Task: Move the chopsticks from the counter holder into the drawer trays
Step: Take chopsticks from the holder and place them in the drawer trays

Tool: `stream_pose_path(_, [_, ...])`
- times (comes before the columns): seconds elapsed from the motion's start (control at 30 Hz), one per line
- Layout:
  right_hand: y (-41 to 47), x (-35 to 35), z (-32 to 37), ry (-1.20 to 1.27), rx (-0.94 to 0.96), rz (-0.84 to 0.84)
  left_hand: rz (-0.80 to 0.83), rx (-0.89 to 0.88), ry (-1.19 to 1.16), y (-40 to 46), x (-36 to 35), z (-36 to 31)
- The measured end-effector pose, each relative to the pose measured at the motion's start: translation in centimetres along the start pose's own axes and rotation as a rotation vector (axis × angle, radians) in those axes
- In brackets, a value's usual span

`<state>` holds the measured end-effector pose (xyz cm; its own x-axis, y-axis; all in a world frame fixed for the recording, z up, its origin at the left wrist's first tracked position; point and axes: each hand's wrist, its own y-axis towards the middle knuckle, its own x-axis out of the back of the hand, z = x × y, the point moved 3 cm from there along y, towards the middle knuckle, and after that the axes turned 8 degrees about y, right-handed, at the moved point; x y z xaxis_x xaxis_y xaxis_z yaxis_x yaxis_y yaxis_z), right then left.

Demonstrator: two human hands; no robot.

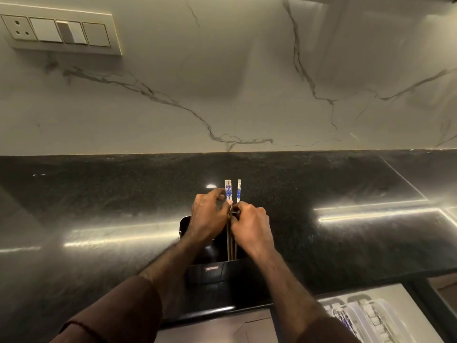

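A black holder (210,271) stands on the dark counter near its front edge. Out of it rise three chopsticks (239,191) with dark shafts and white tops patterned in blue. My left hand (210,216) pinches the left pair of chopsticks just below their patterned tops. Beside it, my right hand (252,226) closes its fingers around the shafts. At the bottom right an open drawer holds clear trays (366,318) with several chopsticks lying in them.
The black granite counter (99,219) runs left and right of the holder. A marble wall (222,82) rises behind it, with a switch plate (59,32) at the top left. The counter's front edge passes just below the holder.
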<state>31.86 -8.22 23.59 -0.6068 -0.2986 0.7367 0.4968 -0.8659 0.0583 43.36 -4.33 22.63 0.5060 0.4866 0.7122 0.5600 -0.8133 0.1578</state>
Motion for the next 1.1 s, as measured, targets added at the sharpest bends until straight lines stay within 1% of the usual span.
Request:
stream_pose_path(0.2, [0.3, -0.6, 0.3, 0.004, -0.039, -0.024, 0.092, 0.063, -0.079, 0.5, -0.5, 0.5])
stream_pose_path(0.23, [0.4, -0.6, 0.2, 0.018, -0.057, -0.048, 0.101, 0.077, -0.1, 0.5, -0.5, 0.5])
stream_pose_path(0.33, [0.6, -0.1, -0.1, 0.091, -0.141, -0.19, 0.109, 0.088, -0.161, 0.7, -0.6, 0.5])
stream_pose_path(0.37, [0.7, -0.1, -0.2, 0.111, -0.159, -0.202, 0.111, 0.091, -0.181, 0.7, -0.6, 0.4])
stream_pose_path(0.5, [1.0, -0.5, -0.1, 0.146, -0.179, -0.104, 0.102, 0.107, -0.211, 0.9, -0.6, 0.6])
stream_pose_path(0.6, [1.0, -0.5, 0.1, 0.12, -0.157, -0.094, 0.1, 0.113, -0.232, 0.9, -0.6, 0.8])
stream_pose_path(0.9, [0.9, -0.1, 0.4, 0.137, -0.105, -0.028, 0.162, 0.166, -0.432, 1.0, -0.4, 1.3])
stream_pose_path(1.1, [1.1, 0.7, 0.3, 0.214, -0.103, 0.114, 0.191, 0.198, -0.589, 0.5, 0.3, 1.2])
